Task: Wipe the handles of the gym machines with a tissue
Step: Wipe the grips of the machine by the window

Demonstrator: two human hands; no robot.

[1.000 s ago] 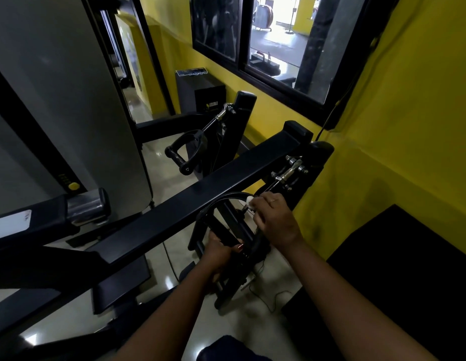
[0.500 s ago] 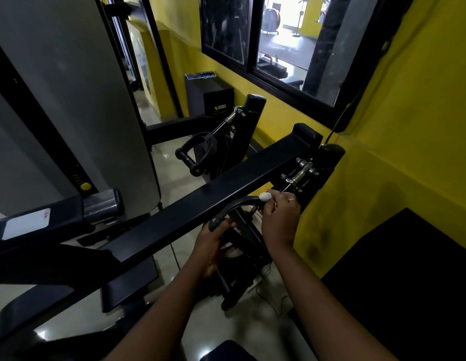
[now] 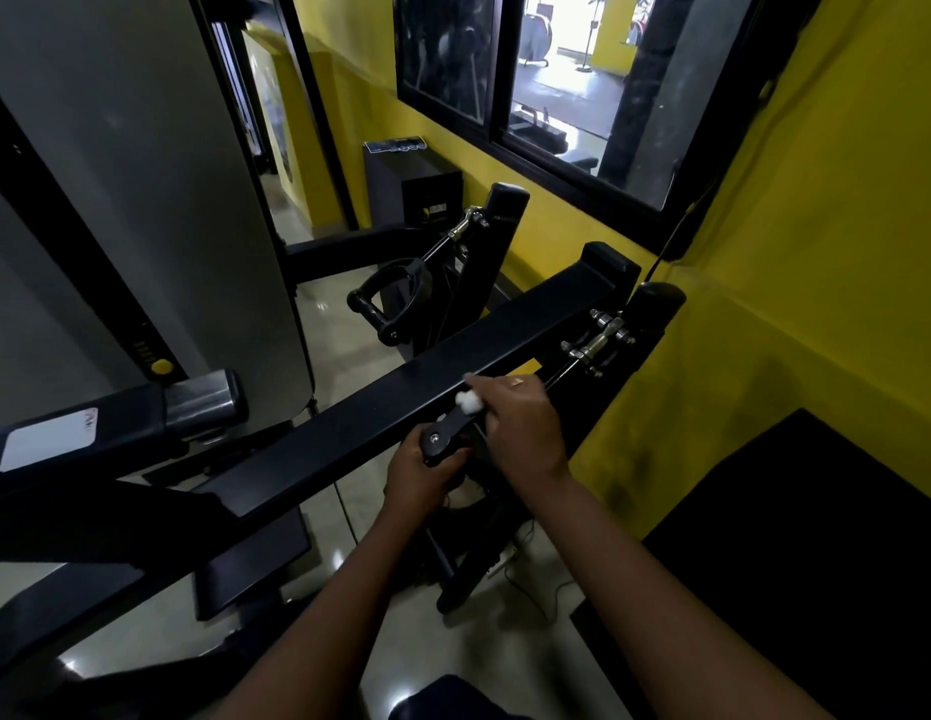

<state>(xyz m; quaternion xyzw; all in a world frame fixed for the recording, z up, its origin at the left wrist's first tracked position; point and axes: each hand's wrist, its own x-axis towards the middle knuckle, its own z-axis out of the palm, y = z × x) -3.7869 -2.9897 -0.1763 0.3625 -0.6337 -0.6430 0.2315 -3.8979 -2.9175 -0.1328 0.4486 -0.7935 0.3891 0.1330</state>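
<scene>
White sticker [image 3: 47,439] on the near-left machine arm: print blurred, unreadable. Left hand [image 3: 416,480] grasps the near handle [image 3: 438,439] at the black beam's [image 3: 323,444] near edge. Right hand [image 3: 523,428] pinches the tissue [image 3: 469,401] against the handle's strap. Versus 0.5 s ago, the tissue sits closer to the left hand.

The tissue [image 3: 469,401] is a small white wad, pinched in the fingers of the right grip [image 3: 515,423] and pressed against the black strap of the near handle [image 3: 442,436]. That handle is black, and its round end cap with a screw faces up. The left grip [image 3: 419,478] is curled round its bar from below. The far handle [image 3: 382,306], a black D-shaped stirrup, hangs tilted farther back, untouched.
</scene>
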